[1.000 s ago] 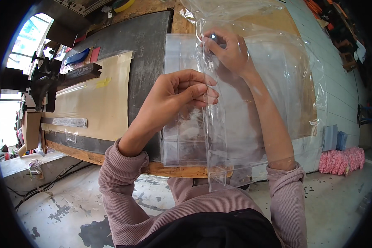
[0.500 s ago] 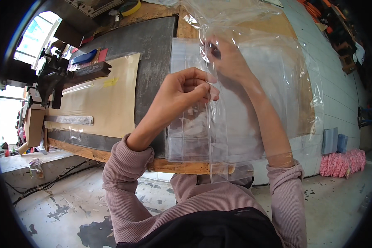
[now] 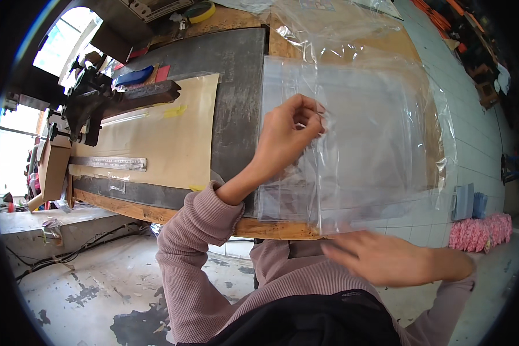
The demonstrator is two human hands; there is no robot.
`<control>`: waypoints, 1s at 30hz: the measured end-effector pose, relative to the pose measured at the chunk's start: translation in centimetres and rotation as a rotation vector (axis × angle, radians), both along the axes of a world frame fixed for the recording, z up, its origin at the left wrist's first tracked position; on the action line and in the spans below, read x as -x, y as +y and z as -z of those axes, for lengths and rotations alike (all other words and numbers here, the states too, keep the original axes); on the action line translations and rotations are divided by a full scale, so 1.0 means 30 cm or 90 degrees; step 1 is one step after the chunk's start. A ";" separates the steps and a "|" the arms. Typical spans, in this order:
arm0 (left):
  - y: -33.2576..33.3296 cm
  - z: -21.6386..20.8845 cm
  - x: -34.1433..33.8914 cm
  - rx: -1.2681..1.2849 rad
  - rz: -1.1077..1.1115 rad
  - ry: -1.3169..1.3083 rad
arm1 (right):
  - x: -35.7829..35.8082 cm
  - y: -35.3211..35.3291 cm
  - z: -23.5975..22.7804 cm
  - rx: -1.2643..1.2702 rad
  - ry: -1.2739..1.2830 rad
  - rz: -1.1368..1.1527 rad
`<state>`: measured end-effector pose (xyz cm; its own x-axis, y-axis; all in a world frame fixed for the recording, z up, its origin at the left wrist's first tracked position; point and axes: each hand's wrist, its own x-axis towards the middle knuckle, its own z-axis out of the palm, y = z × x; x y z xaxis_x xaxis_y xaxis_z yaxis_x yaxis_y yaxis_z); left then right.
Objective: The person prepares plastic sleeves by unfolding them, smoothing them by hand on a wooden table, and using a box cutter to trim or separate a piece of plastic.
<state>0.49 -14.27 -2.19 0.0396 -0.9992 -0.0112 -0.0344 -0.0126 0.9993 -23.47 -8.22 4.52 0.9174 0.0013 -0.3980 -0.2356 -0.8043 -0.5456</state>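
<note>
A pile of clear plastic sheets or sleeves [image 3: 369,132] lies on the right part of the wooden worktable [image 3: 271,229]. My left hand [image 3: 291,134] is closed in a pinch on the left edge of the top plastic sheet, thumb against fingertips. My right hand [image 3: 389,259], slightly blurred, is near the front edge of the table by the sheet's near end. Its fingers are stretched toward the left, with nothing seen in them. Whether they touch the plastic I cannot tell. Crumpled clear film [image 3: 346,40] spreads over the far side of the pile.
To the left, tan paper [image 3: 167,144] on a dark board [image 3: 236,75] bears a metal ruler [image 3: 112,164]. A dark machine arm [image 3: 147,98] juts over it. Yellow tape [image 3: 202,12] sits at the back. A pink bundle [image 3: 480,232] stands at the right.
My right hand has left the sheet's far end and come down to its near end, its fingers now stretched. My left hand still pinches the edge. The whole view has shifted a little.
</note>
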 end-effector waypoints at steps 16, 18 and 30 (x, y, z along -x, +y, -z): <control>0.005 0.091 0.009 0.168 -0.007 -0.087 | -1.466 -0.782 0.190 0.213 -0.439 -0.048; 0.002 0.094 0.002 0.225 -0.020 -0.109 | -1.593 -0.773 0.240 0.164 -0.435 -0.081; 0.018 0.086 -0.014 0.248 -0.030 -0.163 | -1.599 -0.661 0.211 0.345 -0.379 -0.041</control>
